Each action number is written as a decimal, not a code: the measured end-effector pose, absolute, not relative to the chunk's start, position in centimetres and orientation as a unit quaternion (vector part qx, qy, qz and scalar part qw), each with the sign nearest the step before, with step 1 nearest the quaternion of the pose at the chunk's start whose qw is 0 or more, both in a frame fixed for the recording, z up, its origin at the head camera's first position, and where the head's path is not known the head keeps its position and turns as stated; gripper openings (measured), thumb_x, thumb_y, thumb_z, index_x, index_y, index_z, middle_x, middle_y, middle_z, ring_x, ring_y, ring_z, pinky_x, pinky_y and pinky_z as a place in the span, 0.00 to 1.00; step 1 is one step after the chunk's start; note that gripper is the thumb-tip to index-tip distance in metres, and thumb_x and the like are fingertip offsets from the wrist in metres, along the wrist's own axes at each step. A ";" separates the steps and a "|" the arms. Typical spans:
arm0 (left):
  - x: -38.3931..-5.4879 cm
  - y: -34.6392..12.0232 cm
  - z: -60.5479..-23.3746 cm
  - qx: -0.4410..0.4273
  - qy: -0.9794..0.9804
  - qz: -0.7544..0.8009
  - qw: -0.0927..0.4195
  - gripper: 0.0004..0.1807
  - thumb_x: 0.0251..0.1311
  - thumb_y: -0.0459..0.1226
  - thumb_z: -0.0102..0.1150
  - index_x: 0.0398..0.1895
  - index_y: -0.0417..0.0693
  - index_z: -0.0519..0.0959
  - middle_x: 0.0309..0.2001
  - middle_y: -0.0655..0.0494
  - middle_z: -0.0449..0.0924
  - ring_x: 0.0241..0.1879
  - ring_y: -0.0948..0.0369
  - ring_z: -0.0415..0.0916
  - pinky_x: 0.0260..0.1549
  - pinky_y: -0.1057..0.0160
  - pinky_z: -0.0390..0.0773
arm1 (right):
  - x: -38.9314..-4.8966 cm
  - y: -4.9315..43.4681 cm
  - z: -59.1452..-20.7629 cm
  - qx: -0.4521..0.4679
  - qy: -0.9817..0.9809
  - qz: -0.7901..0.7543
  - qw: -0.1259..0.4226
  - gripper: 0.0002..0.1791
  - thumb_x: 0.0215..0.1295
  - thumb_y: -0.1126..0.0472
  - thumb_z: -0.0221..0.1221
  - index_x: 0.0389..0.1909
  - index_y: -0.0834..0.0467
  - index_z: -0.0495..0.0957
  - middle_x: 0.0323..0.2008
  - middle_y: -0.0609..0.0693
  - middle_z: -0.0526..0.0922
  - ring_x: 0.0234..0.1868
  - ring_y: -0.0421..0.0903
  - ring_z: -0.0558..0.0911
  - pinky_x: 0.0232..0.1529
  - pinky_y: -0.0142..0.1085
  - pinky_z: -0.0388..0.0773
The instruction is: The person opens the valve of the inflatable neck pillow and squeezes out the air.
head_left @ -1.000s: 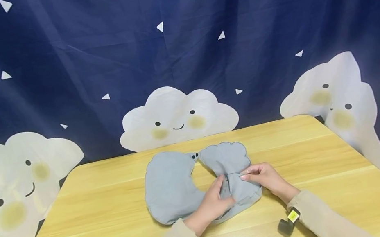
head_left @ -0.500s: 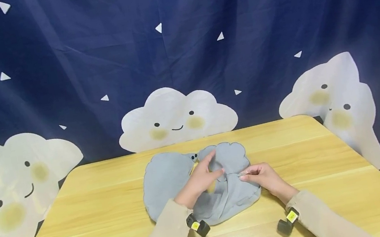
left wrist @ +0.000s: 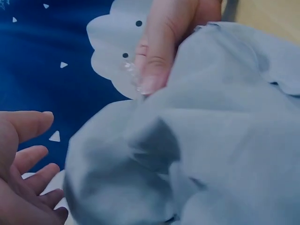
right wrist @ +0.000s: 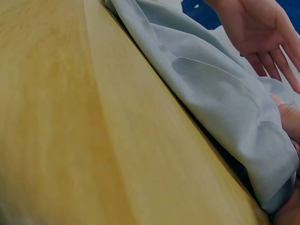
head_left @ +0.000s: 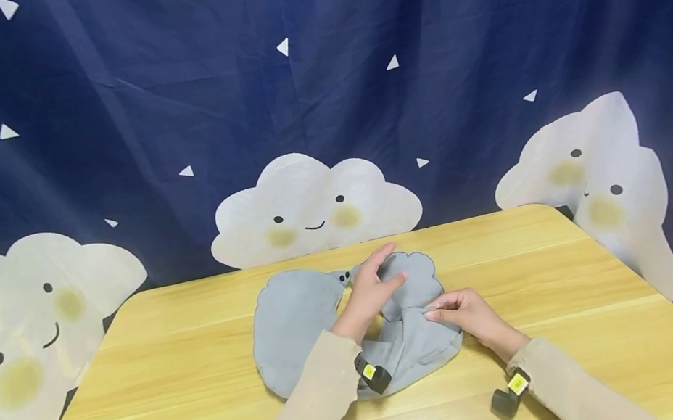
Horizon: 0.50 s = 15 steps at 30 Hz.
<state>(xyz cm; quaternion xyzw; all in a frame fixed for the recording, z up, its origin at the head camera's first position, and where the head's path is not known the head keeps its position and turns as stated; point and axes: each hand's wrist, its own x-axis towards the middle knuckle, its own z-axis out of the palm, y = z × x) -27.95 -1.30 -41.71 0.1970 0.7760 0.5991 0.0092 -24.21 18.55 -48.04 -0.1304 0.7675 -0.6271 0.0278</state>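
A grey U-shaped neck pillow point(head_left: 291, 323) with a scalloped edge lies on the table, its two ends meeting at dark snaps point(head_left: 344, 277) on the far side. Its right arm is creased and sags. With thumb and fingers, my right hand point(head_left: 472, 313) pinches the pillow's right side; a small clear plastic piece point(left wrist: 132, 72) sticks out by these fingertips in the left wrist view. My left hand point(head_left: 370, 289), fingers spread, is over the far part of the right arm, holding nothing. In the right wrist view the pillow's wrinkled side point(right wrist: 211, 89) fills the middle.
The wooden table point(head_left: 170, 368) has rounded far corners. Behind it hangs a dark blue curtain point(head_left: 222, 74) printed with white clouds and triangles. Each wrist wears a black strap with a small camera point(head_left: 372, 375).
From the pillow's inner edge near the right hand, my left hand has moved away toward the far end, its fingers spreading. My right hand keeps its pinch in the same place.
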 end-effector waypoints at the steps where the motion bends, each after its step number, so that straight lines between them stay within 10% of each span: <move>1: -28.1 -1.1 -41.9 0.202 0.776 0.598 0.008 0.31 0.59 0.32 0.59 0.67 0.45 0.66 0.69 0.51 0.61 0.70 0.54 0.54 0.68 0.54 0.53 | -24.2 18.6 -48.0 -0.129 0.767 -0.628 0.027 0.13 0.53 0.66 0.67 0.36 0.73 0.82 0.29 0.45 0.86 0.33 0.39 0.81 0.37 0.29 0.78; 15: -28.6 -0.5 -43.6 0.181 0.770 0.611 0.026 0.28 0.60 0.34 0.59 0.66 0.47 0.68 0.70 0.53 0.58 0.72 0.55 0.47 0.69 0.53 0.48 | -24.2 18.5 -48.0 -0.123 0.773 -0.622 0.027 0.13 0.54 0.65 0.67 0.35 0.72 0.82 0.30 0.50 0.86 0.33 0.39 0.81 0.37 0.30 0.77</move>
